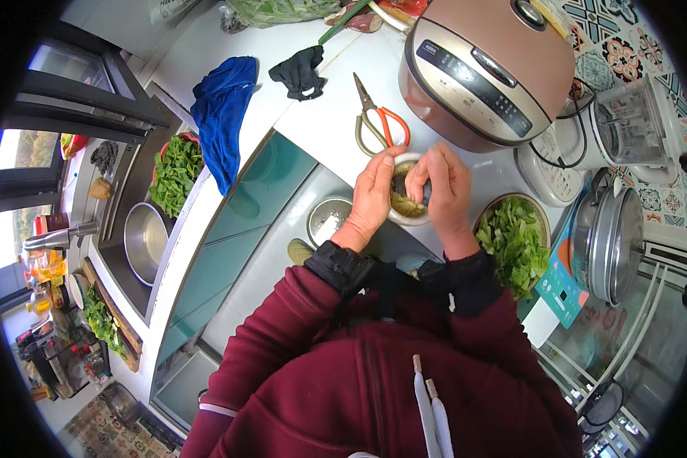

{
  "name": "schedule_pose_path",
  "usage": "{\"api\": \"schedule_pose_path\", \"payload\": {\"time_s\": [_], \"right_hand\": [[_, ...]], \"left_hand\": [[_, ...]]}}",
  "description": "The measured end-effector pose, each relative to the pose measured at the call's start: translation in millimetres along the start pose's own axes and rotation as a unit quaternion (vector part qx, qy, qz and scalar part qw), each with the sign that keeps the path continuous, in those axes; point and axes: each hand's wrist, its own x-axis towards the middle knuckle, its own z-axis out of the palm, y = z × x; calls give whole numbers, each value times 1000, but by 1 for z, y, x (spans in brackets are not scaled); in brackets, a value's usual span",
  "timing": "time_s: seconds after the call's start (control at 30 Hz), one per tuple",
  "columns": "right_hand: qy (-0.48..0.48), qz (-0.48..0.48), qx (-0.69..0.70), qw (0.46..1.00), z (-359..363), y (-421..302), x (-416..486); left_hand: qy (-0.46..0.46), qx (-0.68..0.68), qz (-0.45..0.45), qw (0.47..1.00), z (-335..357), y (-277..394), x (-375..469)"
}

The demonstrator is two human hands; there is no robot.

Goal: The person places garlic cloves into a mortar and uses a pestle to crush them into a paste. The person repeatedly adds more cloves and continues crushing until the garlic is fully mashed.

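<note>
A small cream-coloured bowl, perhaps a mortar (407, 220), sits at the counter's front edge. Pale, mashed food (403, 203), which looks like garlic, clings to its inside. My left hand (372, 192) grips its left side, thumb by the rim. Over the right side is my right hand (449, 189), its fingers bent down into the opening. A dark grey rounded thing (427, 193) shows under those fingers; whether they grip it is hidden. Just beyond the bowl lie scissors (380, 120) with one orange handle and one bare metal handle.
A rice cooker (486, 68) stands beyond my right hand, near a blender (624, 129). Cut greens fill a bowl (544, 220) at right. Blue cloth (226, 114) hangs over the counter edge. The sink at left holds a metal pot (146, 243) and leafy greens (177, 174).
</note>
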Motion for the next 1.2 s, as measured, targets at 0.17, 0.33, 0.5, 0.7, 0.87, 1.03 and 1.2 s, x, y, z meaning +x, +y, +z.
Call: {"api": "schedule_pose_path", "payload": {"time_s": [0.17,0.33,0.5,0.7,0.87,1.03,1.2], "right_hand": [[4,-18,90,996,-19,-23,7],[-33,-44,148,987,-29,-68,10],[-13,100,-23,995,-8,-28,14],[-2,102,1,995,-8,-6,18],[-11,33,48,998,-18,-60,19],[-53,31,-66,996,-11,-59,17],[-58,75,-112,989,5,-13,11]], "left_hand": [[5,-23,10,1000,1,-3,1],[3,-42,1,999,1,-7,1],[3,-10,-10,1000,-1,-2,-1],[-1,1,-1,1000,-1,0,1],[-2,-8,19,1000,0,-2,1],[2,-13,8,1000,0,-3,1],[11,7,1,1000,-1,-2,-2]]}}
